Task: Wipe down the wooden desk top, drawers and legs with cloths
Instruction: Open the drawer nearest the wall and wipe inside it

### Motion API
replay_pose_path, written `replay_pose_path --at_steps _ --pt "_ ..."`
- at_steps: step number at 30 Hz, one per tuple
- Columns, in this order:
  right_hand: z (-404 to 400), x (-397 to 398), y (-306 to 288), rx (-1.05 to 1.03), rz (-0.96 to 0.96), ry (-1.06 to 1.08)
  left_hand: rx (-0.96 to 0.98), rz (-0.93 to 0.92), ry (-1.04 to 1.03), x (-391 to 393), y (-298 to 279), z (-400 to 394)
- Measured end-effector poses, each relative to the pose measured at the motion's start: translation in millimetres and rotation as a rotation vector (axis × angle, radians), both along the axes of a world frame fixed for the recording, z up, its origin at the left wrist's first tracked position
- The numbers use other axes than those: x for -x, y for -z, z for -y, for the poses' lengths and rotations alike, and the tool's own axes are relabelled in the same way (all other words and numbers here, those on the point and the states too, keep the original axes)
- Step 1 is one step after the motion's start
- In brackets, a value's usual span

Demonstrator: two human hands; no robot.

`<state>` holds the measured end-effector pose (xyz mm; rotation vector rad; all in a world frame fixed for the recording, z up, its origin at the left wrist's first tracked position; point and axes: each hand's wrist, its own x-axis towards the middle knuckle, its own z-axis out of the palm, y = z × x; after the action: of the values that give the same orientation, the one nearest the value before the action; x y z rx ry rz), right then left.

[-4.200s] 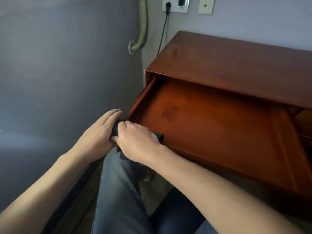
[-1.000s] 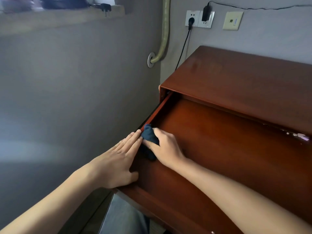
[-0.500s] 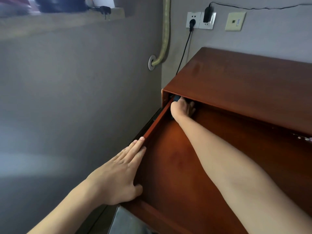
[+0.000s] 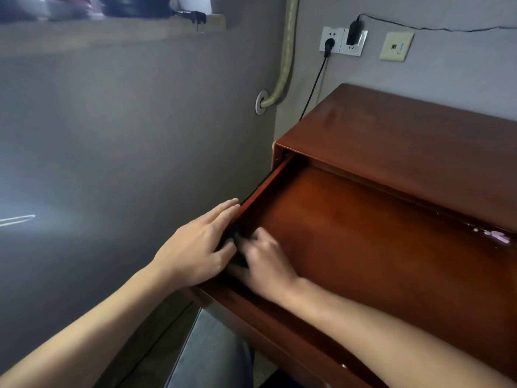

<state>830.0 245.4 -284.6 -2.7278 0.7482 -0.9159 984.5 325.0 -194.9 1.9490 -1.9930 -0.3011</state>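
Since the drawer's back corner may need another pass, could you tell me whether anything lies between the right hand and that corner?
Nothing visible does: the drawer floor is bare from the right hand and its dark cloth to the back left corner, shadowed under the desk top.

A black cable [image 4: 314, 85] is hanging from a wall socket [image 4: 331, 40]; a charger [image 4: 354, 32] is sitting plugged in alongside.

Glossy, smooth red-brown wood of the desk top [image 4: 405, 152] and drawer [image 4: 377, 247]; matt grey wall [image 4: 126, 121].
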Motion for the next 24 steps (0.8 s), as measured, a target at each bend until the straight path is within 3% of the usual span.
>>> replay_pose_path --at_steps 3,5,9,12,14,19,22,24 --pt "-9 13 -1 -0.004 -0.018 -0.238 -0.051 0.074 0.024 0 2 -1" --pt "16 26 2 0.01 -0.115 -0.197 -0.084 0.127 0.054 -1 5 0" --pt "127 69 -5 -0.038 -0.202 0.432 -0.133 0.188 0.11 -4 9 3" --pt "175 92 -18 -0.241 -0.289 0.606 -0.128 0.174 0.109 -4 10 5" --pt "158 71 -20 -0.241 -0.322 0.525 -0.103 0.145 0.093 -4 10 5" --pt "53 29 -11 -0.187 -0.347 0.082 -0.049 0.106 0.08 -5 8 5" --pt "36 44 -26 -0.519 -0.33 -0.061 0.085 0.029 0.078 -9 7 -1" --pt "32 46 -44 -0.795 -0.155 -0.075 0.24 -0.033 0.045 -11 7 -11"
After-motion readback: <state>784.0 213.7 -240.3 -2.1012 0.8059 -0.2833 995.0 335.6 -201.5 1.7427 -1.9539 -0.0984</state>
